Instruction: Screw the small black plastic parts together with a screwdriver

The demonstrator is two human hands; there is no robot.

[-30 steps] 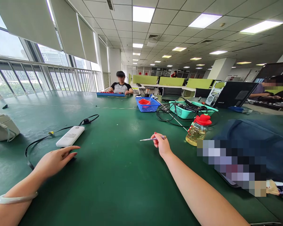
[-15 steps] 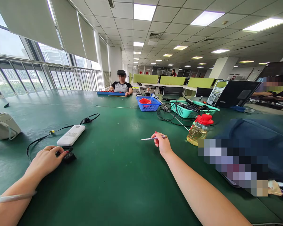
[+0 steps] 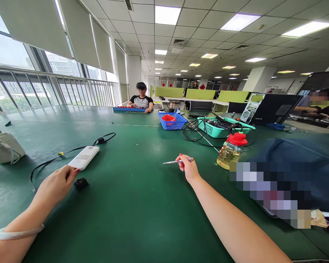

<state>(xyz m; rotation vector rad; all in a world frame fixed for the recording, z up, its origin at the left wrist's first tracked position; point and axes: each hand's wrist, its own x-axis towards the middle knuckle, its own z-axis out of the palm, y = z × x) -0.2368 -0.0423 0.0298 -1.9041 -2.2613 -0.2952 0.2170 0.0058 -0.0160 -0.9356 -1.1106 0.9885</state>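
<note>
My right hand (image 3: 189, 168) is closed round a small screwdriver (image 3: 171, 162), whose thin metal shaft points left above the green table (image 3: 142, 204). On the left, my left hand (image 3: 57, 182) has its thumb and fingers pressed together at the near end of a white power bank (image 3: 84, 157). What those fingers pinch, if anything, is hidden, and whether they touch the power bank I cannot tell. Just right of that hand, a small black part (image 3: 81, 183) lies on the table, apart from the fingers. Behind the power bank runs a black cable (image 3: 74, 149) with a yellow tag.
Right of my right hand stands a red-lidded bottle (image 3: 231, 151). A dark blue bag (image 3: 298, 160) lies beyond it. Farther back are a blue basket (image 3: 171, 124), a green basket (image 3: 212, 130) with cables, and a computer case (image 3: 274, 108). A person (image 3: 141, 100) sits across the table.
My left hand has come off the small black part and shifted up and slightly left to the power bank's near end. The right hand and screwdriver have hardly moved.
</note>
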